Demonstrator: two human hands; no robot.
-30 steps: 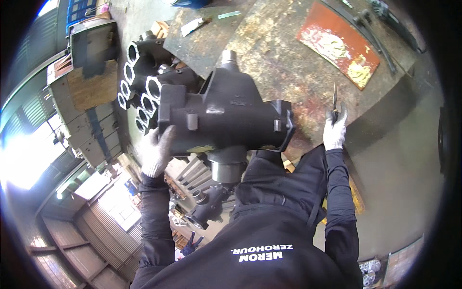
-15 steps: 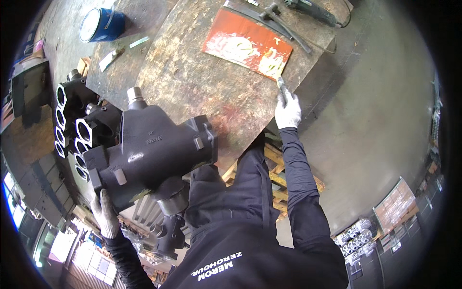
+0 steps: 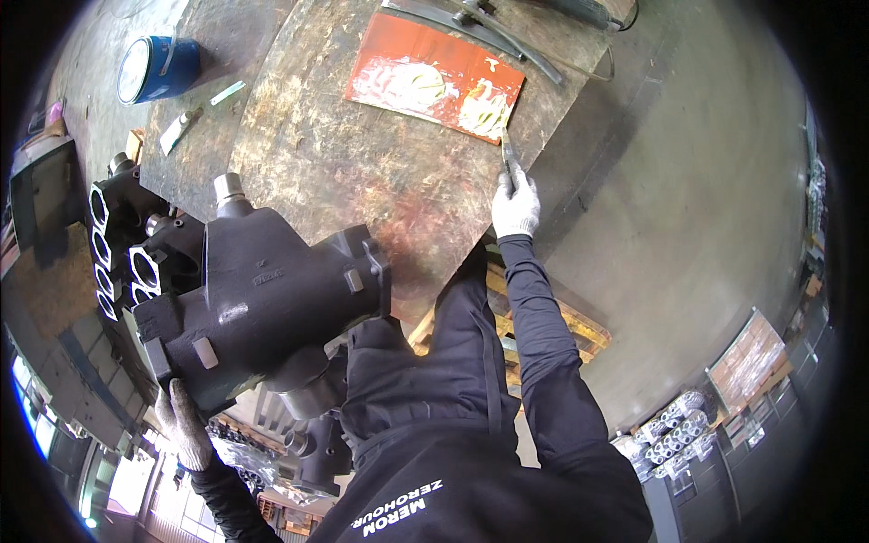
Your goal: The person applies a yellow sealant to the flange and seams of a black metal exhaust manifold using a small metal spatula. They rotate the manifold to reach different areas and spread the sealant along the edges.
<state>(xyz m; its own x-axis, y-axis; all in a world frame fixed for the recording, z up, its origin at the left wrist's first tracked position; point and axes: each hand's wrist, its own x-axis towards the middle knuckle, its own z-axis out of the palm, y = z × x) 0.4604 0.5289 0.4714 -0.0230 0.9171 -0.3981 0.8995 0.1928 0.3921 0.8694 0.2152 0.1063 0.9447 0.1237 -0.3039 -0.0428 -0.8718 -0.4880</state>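
Note:
My right hand (image 3: 516, 206), in a white work glove, is closed around the handle of a putty knife (image 3: 509, 156). The knife's tip meets the smeared cream-coloured paste (image 3: 484, 110) at the near right corner of a red board (image 3: 434, 80). A second, larger patch of paste lies further left on that board. At the lower left, my gloved left hand (image 3: 186, 427) grips the end flange of a large black metal casting (image 3: 272, 285). Its fingers bend against the flange edge, partly hidden. The casting has a bare metal stub on top and sits at the worktable's near left corner.
The worn worktable (image 3: 335, 172) carries a blue bucket (image 3: 158, 70), a tube (image 3: 179, 131), a pale green strip (image 3: 228, 93), a hammer (image 3: 511, 38) and a corded power tool (image 3: 584, 11). More black castings (image 3: 149, 244) stand at left. A wooden pallet (image 3: 579, 328) lies below the table.
The whole view has shifted, so the table, casting and hands appear further left. My right hand keeps the putty knife at the board's corner, and my left hand stays on the casting.

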